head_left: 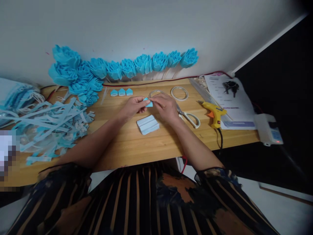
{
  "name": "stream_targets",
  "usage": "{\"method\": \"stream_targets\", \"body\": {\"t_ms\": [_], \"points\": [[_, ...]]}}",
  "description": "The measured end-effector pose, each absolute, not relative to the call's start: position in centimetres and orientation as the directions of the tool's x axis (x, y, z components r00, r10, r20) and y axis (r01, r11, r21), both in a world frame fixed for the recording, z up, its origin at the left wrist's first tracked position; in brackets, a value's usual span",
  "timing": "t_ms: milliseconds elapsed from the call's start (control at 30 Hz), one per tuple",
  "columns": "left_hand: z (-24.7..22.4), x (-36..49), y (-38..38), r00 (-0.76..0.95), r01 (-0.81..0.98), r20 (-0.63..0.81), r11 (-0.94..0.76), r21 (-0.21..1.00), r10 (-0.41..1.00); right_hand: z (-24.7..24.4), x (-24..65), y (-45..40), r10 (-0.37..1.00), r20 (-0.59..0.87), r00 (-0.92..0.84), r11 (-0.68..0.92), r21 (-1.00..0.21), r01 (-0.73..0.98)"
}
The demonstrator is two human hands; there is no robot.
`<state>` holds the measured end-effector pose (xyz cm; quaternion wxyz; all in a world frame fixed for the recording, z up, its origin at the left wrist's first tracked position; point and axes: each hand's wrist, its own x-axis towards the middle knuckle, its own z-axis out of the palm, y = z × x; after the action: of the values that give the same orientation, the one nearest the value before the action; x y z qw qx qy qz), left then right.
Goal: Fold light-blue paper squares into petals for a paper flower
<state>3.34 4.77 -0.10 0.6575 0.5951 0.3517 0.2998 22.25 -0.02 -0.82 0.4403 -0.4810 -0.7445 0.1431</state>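
Observation:
Between both hands is a small folded blue piece with a pointed top. My left hand pinches it from the left, thumb in front. At its right side, the fingers of my right hand are pressed together on its edge. Just below the hands lies a stack of pale blue strips or sheets on the wooden table. Three similar folded blue pieces stand in a row behind my left hand. Scissors with white handles lie beside my right hand, their blades partly hidden by it.
Blue artificial flowers line the wall. A pile of blue and white strips covers the left side. To the right are a tape roll, a yellow glue gun, papers, keys and a white power strip.

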Motion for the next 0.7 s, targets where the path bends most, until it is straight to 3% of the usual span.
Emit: {"method": "stream_targets", "body": {"t_ms": [267, 467, 700], "points": [[0.08, 3.26, 4.88, 0.550, 0.037, -0.129, 0.131, 0.991, 0.825, -0.73, 21.78, -0.23, 0.865, 0.494, -0.092, 0.465, -0.716, 0.521], [0.24, 3.31, 4.96, 0.527, 0.060, -0.112, 0.095, 0.994, 0.842, -0.70, 21.64, 0.15, 0.975, 0.218, 0.027, 0.208, -0.955, 0.212], [0.16, 3.22, 4.95, 0.520, 0.077, -0.031, -0.010, 0.997, 0.853, -0.27, 21.43, 0.05, 0.996, 0.079, -0.045, 0.084, -0.989, 0.121]]}}
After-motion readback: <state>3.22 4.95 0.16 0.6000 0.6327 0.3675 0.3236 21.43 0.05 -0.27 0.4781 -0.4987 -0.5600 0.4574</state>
